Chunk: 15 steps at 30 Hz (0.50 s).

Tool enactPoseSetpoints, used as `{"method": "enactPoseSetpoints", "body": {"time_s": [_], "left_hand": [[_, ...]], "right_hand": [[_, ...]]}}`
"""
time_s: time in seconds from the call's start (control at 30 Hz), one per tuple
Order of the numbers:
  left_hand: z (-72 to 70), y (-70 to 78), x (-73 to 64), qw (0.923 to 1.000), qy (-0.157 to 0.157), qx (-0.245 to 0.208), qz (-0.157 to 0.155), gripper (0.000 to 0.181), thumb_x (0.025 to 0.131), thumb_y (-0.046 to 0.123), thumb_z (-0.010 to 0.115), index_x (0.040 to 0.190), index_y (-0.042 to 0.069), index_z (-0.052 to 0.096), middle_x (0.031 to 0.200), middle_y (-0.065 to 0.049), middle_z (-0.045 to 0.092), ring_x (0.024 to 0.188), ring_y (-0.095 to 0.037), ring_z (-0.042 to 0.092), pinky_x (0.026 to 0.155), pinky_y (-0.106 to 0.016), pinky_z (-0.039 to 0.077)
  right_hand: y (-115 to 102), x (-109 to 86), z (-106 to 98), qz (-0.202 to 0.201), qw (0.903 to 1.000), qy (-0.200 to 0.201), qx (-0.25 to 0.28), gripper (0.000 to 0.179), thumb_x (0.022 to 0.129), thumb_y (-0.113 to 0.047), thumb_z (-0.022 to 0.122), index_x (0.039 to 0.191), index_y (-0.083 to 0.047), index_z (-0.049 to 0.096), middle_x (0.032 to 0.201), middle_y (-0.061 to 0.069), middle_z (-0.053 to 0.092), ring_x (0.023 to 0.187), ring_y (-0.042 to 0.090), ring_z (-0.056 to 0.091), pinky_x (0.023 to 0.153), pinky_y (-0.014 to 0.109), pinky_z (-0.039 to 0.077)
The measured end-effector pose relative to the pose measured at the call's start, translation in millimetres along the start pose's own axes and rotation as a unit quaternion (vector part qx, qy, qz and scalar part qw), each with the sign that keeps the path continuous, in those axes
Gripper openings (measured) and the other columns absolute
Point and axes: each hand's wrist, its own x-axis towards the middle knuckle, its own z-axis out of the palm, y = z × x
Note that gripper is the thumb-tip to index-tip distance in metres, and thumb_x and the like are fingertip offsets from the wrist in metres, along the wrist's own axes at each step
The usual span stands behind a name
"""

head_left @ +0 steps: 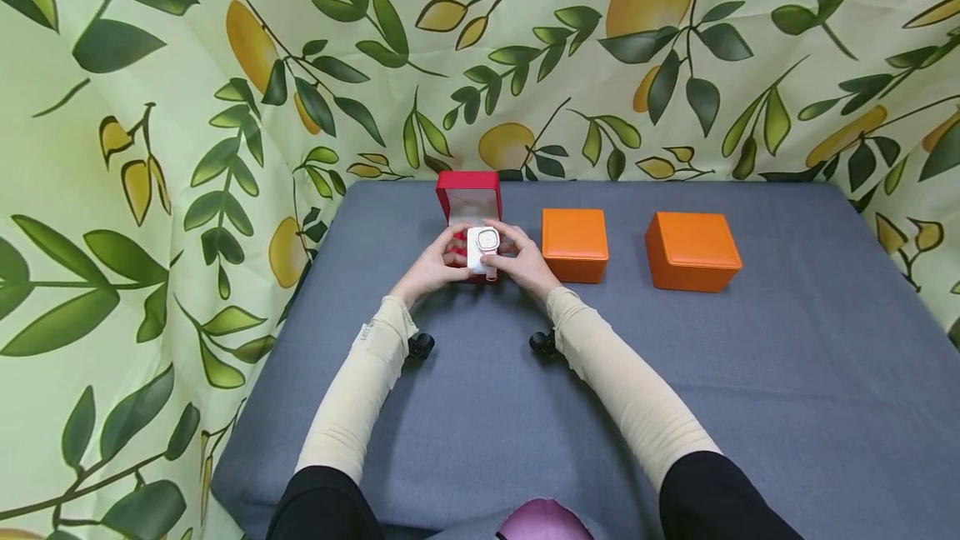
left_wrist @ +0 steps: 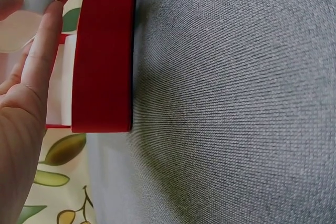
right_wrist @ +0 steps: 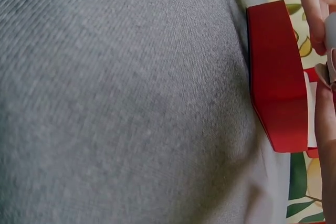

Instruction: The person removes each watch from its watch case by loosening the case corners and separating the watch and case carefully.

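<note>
Both hands are raised over an open red box (head_left: 468, 182), its lid standing up at the back. My left hand (head_left: 435, 267) grips a white watch cushion (head_left: 474, 255) from the left, thumb in front. A watch (head_left: 488, 240) with a pale face and pinkish strap sits against the cushion's right part. My right hand (head_left: 531, 263) pinches the watch by its strap, thumb in front. In the left wrist view the rounded cushion (left_wrist: 26, 19) is above the red box (left_wrist: 105, 61), beside the left hand's fingers. The right wrist view shows the strap (right_wrist: 332, 69) at the right fingertips.
Two closed orange boxes stand right of the red one: a nearer orange box (head_left: 575, 244) and a farther orange box (head_left: 693, 251). Grey-blue cloth (head_left: 480, 423) covers the table. A leaf-patterned curtain (head_left: 420, 48) hangs behind and to the left.
</note>
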Motion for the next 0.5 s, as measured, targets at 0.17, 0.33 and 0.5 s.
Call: {"method": "enactPoseSetpoints", "body": {"time_s": [0.17, 0.33, 0.5], "left_hand": [[2.2, 0.7, -0.9, 0.9999, -0.004, -0.01, -0.011, 0.074, 0.08, -0.005, 0.065, 0.142, 0.016, 0.03, 0.121, -0.021, 0.05, 0.089, -0.012, 0.06, 0.075, -0.021, 0.051], [2.3, -2.1, -0.4, 0.9998, 0.002, -0.019, -0.006, 0.074, 0.08, -0.005, 0.065, 0.142, 0.016, 0.031, 0.118, -0.02, 0.051, 0.087, -0.01, 0.061, 0.074, -0.021, 0.052], [2.7, -7.4, 1.6, 0.9989, 0.01, -0.046, 0.0, 0.073, 0.079, -0.007, 0.065, 0.14, 0.016, 0.032, 0.11, -0.015, 0.053, 0.084, -0.009, 0.063, 0.072, -0.022, 0.053]], "right_hand": [[-0.3, -1.3, -2.2, -0.001, 0.9998, -0.007, 0.017, 0.06, 0.083, -0.015, 0.069, 0.137, -0.029, 0.046, 0.13, 0.009, 0.042, 0.104, 0.027, 0.055, 0.076, 0.023, 0.048], [0.4, -0.6, -2.5, -0.003, 0.999, -0.013, 0.043, 0.059, 0.082, -0.012, 0.07, 0.134, -0.024, 0.047, 0.133, 0.007, 0.043, 0.102, 0.026, 0.056, 0.074, 0.023, 0.049], [1.9, 1.2, -2.7, -0.001, 0.9981, -0.016, 0.059, 0.059, 0.081, -0.011, 0.071, 0.133, -0.023, 0.046, 0.13, 0.008, 0.046, 0.1, 0.025, 0.057, 0.074, 0.025, 0.049]]}}
